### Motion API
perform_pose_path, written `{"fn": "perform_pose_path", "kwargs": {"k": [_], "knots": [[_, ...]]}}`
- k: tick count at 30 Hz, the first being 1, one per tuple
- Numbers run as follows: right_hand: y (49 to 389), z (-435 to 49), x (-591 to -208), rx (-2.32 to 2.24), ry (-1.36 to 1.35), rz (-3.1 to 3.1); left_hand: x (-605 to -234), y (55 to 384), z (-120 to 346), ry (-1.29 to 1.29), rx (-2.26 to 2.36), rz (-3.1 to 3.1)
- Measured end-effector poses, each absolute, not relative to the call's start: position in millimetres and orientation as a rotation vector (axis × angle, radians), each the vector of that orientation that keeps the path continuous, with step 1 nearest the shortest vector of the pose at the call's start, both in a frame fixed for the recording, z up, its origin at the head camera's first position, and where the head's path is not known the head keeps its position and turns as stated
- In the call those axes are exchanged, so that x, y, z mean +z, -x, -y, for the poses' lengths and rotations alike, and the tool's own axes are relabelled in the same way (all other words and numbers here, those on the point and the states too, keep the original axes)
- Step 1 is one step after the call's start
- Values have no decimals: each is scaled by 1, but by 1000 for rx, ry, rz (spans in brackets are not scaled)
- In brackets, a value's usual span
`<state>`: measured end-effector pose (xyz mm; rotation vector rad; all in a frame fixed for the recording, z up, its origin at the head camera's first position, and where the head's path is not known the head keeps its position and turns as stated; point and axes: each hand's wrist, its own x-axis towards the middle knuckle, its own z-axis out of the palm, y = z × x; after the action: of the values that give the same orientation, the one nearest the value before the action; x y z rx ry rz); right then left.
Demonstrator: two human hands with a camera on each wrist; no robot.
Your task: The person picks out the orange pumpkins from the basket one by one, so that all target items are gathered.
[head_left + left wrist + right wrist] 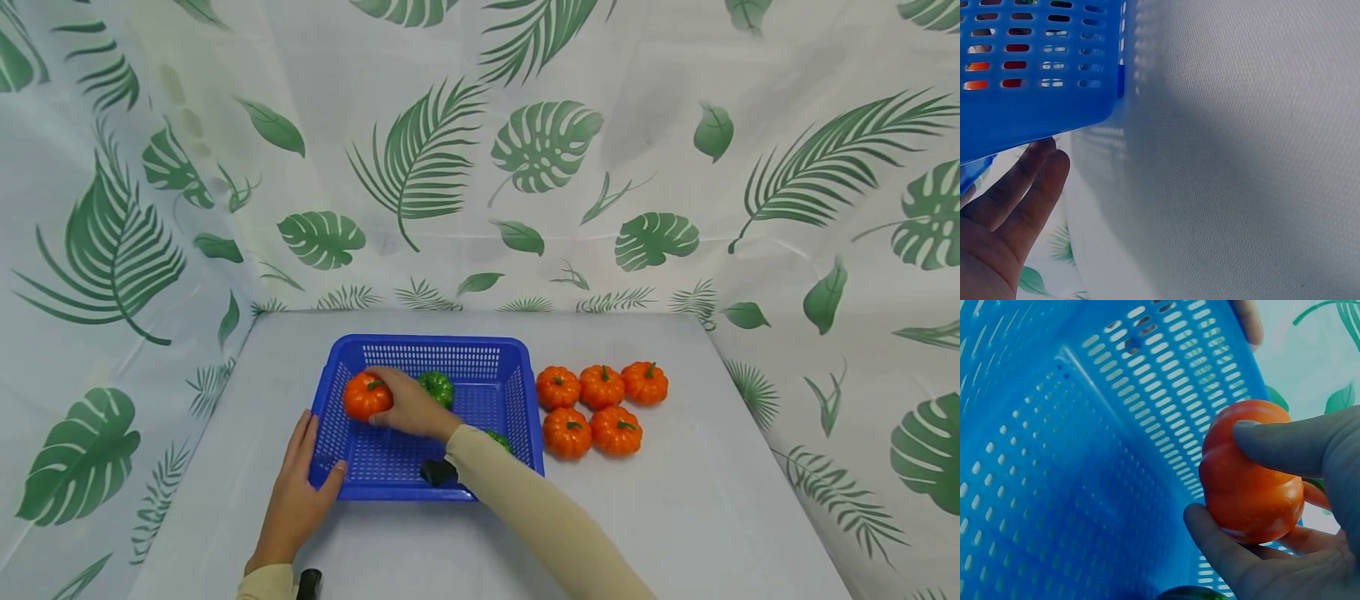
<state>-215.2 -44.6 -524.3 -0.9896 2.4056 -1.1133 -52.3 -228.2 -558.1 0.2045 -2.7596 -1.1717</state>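
Note:
In the head view, a blue slatted plastic basket [431, 492] stands on the table. My right hand [412, 406] holds a small orange pumpkin [367, 397] with a green stem over the basket's left part. The right wrist view shows the thumb on one side of the pumpkin [1250, 481] and fingers round the other. At the basket's front left corner is my left hand [298, 492], its thumb by the front rim and its straight fingers [1044, 181] along the outside, tips at the rim's edge. A small green pumpkin [436, 389] lies inside the basket.
Several orange pumpkins [601, 387] sit in two rows on the table, right of the basket. A second green thing [498, 438] in the basket is partly hidden by the right sleeve [525, 500]. A leaf-patterned sheet [465, 208] encloses the back and sides.

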Motion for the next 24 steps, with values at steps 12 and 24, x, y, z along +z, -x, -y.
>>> {"fn": "perform_pose_path", "kwargs": {"k": [12, 24], "knots": [[214, 31, -506, -1224, 1006, -2384, -558, 54, 227, -214, -1181, 2757], [208, 11, -489, -1310, 979, -2378, -561, 53, 228, -203, -1163, 2746]]}}
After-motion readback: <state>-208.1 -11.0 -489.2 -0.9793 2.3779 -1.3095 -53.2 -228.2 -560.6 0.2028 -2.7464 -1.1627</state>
